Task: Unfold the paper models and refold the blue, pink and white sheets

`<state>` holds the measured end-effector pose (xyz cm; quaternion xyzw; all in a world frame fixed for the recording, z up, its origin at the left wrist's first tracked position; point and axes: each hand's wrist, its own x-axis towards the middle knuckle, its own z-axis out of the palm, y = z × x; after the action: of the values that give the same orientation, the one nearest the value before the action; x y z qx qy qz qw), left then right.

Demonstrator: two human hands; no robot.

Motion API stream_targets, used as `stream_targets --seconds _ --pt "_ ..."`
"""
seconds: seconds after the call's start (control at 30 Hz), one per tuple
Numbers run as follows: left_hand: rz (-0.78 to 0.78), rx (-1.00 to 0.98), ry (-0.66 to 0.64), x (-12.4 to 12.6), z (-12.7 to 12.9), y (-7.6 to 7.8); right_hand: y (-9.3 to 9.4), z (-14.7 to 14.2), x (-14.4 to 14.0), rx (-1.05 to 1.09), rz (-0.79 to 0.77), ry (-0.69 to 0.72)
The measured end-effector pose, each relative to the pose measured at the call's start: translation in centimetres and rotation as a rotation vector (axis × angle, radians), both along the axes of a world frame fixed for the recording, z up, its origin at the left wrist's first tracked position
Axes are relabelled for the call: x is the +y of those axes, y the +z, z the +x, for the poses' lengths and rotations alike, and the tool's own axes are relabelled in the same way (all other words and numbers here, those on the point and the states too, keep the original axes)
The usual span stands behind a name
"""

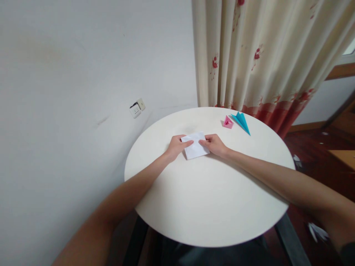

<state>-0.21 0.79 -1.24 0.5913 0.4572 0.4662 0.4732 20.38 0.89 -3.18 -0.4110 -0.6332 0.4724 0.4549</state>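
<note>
A folded white sheet of paper [195,149], roughly square, is held just over the middle of the round table. My left hand [177,145] grips its left edge, thumb on top and fingers underneath. On the opposite edge, my right hand [215,144] pinches the paper the same way, its thumb lying across the top face. Both sets of fingers are partly hidden behind the sheet. The two thumb tips point toward each other with a small gap between them.
The white round table [210,207] stands against a wall with a power socket [135,110]. Toward its back right lie a pink folded paper piece [228,122] and a blue paper plane [242,122]. A flowered curtain [246,55] hangs behind.
</note>
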Motion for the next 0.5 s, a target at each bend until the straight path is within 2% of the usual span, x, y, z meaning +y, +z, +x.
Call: stream_targets --seconds 0.17,0.3,0.5 --pt "-0.007 0.095 -0.053 -0.1 -0.5 0.6 0.3 0.4 -0.4 -0.075 0.074 0.105" --pt "-0.006 0.176 -0.112 -0.5 -0.4 0.8 0.9 0.1 -1.3 -0.111 0.065 0.148" --pt "0.024 0.262 -0.217 -1.0 0.2 0.5 1.4 -0.1 -1.6 -0.030 0.049 0.051"
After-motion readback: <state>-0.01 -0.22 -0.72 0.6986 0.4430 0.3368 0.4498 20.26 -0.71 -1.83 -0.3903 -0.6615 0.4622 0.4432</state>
